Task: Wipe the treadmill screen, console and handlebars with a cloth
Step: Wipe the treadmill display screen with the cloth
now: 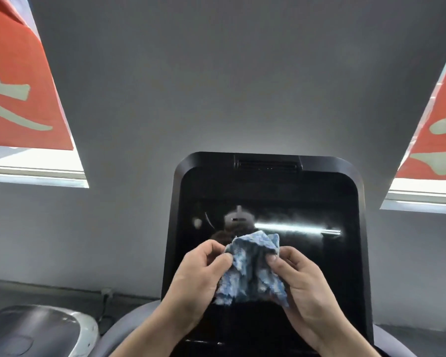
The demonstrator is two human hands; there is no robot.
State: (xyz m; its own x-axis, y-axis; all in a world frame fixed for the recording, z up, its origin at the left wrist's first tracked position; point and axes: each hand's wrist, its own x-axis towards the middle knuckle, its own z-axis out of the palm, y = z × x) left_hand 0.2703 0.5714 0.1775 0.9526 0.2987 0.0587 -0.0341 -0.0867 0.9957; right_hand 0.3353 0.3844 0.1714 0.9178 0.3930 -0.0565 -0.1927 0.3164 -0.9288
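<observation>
A crumpled blue-and-white cloth (252, 269) hangs between my two hands in front of the treadmill's dark screen (301, 253). My left hand (198, 276) pinches its left edge with thumb and fingers. My right hand (304, 276) pinches its right edge the same way. The screen sits in a black console (268, 176) with a vent slot at the top, and reflects a bright light strip. The cloth's lower part hangs over the console's lower area. No handlebars can be made out.
A grey wall stands behind the console. Orange banners hang in windows at the upper left (18, 81) and upper right (438, 135). A grey-and-white machine housing (36, 331) lies at the lower left, with a cable along the floor edge.
</observation>
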